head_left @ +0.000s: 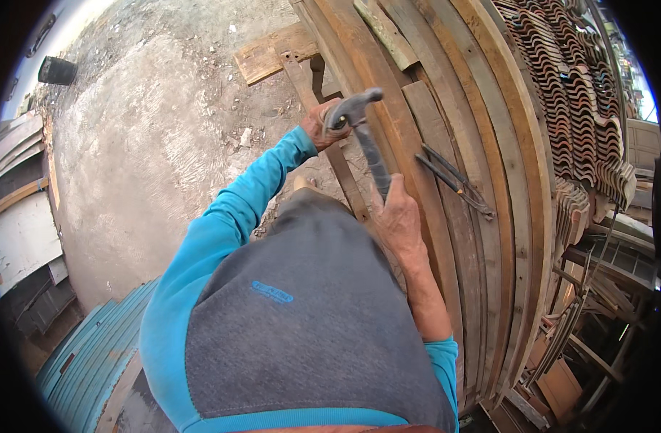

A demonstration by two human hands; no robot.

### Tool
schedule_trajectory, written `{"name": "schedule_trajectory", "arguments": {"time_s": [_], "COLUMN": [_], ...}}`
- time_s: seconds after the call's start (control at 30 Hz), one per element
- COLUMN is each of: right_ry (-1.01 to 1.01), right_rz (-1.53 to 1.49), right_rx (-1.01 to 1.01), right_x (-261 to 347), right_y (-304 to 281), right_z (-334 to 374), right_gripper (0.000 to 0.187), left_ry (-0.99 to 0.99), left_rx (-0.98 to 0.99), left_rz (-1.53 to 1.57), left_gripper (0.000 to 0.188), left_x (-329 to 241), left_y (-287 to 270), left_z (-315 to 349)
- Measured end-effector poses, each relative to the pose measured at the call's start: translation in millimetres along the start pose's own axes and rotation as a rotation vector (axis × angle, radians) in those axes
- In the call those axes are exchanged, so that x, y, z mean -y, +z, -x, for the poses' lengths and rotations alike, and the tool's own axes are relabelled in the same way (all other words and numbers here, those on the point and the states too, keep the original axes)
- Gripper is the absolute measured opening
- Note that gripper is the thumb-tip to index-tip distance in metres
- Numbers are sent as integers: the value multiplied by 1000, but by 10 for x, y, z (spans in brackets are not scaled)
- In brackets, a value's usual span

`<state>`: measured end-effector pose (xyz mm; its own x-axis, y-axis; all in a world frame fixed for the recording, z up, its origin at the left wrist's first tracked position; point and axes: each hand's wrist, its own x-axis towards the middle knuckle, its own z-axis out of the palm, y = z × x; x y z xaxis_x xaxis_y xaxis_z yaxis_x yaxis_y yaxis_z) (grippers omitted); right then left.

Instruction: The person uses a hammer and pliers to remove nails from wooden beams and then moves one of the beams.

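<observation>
A claw hammer (374, 155) is in my right hand (401, 219), whose fingers are wrapped round the lower handle. Its metal head is raised in front of my left hand (319, 128) and partly covers it. That left hand is closed on a narrow wooden slat (347, 185), which slants down toward my body; some of its fingers are hidden. A pair of pincers (456, 180) lies with its handles apart on the long wooden beams (482, 137), right of the hammer.
A short board (272, 54) juts out left of the beams. Stacked wavy roof tiles (572, 94) stand at the far right, scrap wood (583, 346) below them. Rough concrete ground (143, 144) spreads on the left, with a black bucket (57, 71) and blue corrugated sheets (99, 353).
</observation>
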<state>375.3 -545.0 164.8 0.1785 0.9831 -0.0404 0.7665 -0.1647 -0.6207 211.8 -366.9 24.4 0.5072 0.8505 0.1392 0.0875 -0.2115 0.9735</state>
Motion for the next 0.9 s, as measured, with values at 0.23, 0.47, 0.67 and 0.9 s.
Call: {"name": "schedule_trajectory", "arguments": {"time_s": [0.23, 0.47, 0.67, 0.9], "right_ry": [85, -486, 100, -409], "right_rz": [-189, -653, 12, -671], "right_rx": [-78, -677, 280, -624], "right_x": [645, 692, 197, 1090], "right_y": [-737, -875, -96, -1350], "right_z": [-147, -366, -266, -420], "right_gripper": [36, 19, 28, 25], "left_ry": [-93, -127, 77, 100], "left_rx": [18, 47, -63, -66], "left_rz": [39, -8, 8, -35], "left_gripper": [18, 26, 39, 20], "left_x": [-32, -13, 105, 7], "left_y": [-11, 28, 193, 56], "left_z": [46, 53, 55, 78]}}
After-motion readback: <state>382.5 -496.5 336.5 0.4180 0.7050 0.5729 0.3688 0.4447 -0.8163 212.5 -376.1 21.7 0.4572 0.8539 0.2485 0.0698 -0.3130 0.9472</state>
